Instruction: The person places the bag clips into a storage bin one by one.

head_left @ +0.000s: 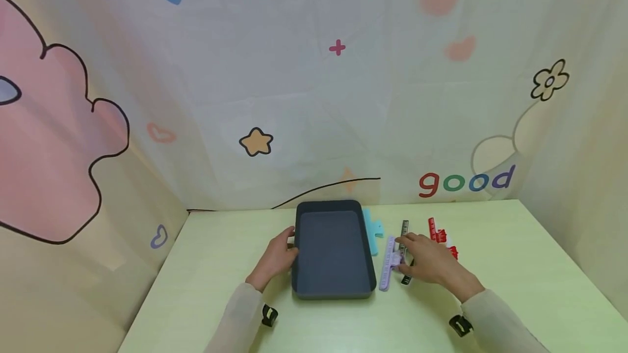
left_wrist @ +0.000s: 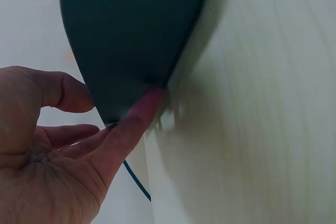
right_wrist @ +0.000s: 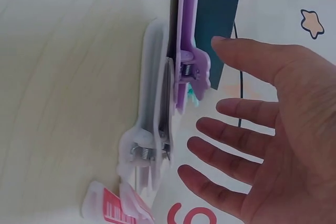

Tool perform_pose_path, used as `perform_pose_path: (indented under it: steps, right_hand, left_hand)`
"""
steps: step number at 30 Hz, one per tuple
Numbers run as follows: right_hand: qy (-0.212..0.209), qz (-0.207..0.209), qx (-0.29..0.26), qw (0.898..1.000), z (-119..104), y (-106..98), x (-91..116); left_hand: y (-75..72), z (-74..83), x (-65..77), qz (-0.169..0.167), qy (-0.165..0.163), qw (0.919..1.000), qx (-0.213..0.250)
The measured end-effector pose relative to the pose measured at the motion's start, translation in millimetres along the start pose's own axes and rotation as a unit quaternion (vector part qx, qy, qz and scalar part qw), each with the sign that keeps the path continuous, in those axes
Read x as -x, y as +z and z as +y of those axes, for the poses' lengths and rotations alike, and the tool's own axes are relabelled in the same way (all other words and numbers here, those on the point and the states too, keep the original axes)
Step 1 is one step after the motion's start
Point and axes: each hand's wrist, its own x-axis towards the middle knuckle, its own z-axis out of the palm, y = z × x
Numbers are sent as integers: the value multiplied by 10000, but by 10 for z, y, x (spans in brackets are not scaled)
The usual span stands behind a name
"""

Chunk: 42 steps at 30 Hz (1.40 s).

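A dark grey rectangular tray point(head_left: 334, 294) lies on the table, and my left hand point(head_left: 276, 259) holds its left side. In the left wrist view the thumb meets the tray's rim and a finger reaches the bottom edge of its wall. My right hand point(head_left: 434, 259) hovers with spread fingers over the clips right of the tray. Closest to its thumb is a purple sealing clip point(right_wrist: 188, 24) with a spring, which stands apart from the thumb. A whitish clip point(right_wrist: 149, 72) lies beside it. Between tray and purple clip sits a light blue clip point(head_left: 370, 233).
A black ruler-marked strip point(head_left: 404, 229) shows partly under the right hand. Red clip pieces point(head_left: 434, 230) lie farther right, partly hidden by that hand. The pale table point(head_left: 216, 266) ends at a printed curtain point(head_left: 314, 102) behind the tray.
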Motion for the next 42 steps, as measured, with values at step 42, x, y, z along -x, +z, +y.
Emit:
perform_pose_path:
  steps: [42]
  right_hand:
    - [178,-66,-381,9991,-30,219,-162]
  left_hand:
    - [3,29,-8,64,-450,9975,534]
